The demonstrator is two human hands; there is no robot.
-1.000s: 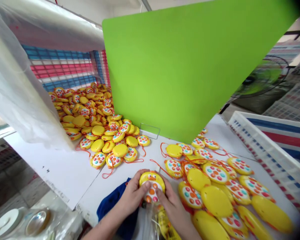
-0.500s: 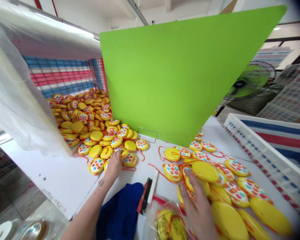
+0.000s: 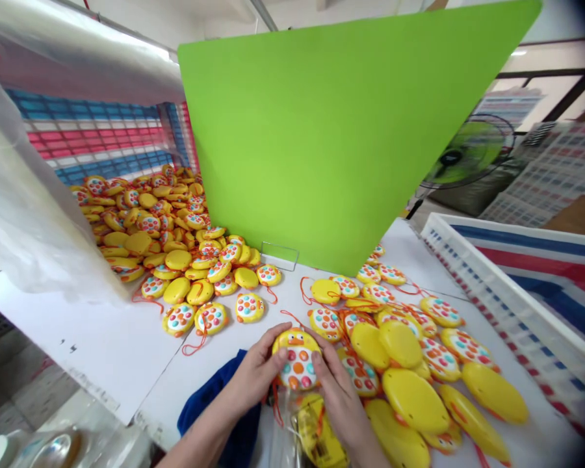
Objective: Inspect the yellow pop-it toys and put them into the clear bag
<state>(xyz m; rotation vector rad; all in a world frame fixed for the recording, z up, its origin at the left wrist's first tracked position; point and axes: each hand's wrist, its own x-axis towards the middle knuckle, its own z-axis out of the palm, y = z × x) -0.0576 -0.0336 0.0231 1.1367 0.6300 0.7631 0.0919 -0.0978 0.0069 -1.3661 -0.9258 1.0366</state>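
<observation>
Both hands hold one yellow duck-faced toy [image 3: 297,361] with coloured round buttons, face up, near the front of the white table [image 3: 127,338]. My left hand [image 3: 258,374] grips its left side, thumb on the buttons. My right hand [image 3: 338,396] grips its right side. Just below the toy lies a clear plastic bag [image 3: 312,432] with yellow toys inside. A blue cloth [image 3: 214,406] lies under my left wrist.
A big heap of the same yellow toys [image 3: 166,227] fills the back left. More of them [image 3: 409,364], with orange cords, lie at the right. An upright green board [image 3: 331,136] stands behind. A white crate [image 3: 507,305] sits at the right, a fan [image 3: 468,153] beyond.
Half a second ago my left hand reached to the left heap and my right lay on the right pile. Both have come back together on a toy in front.
</observation>
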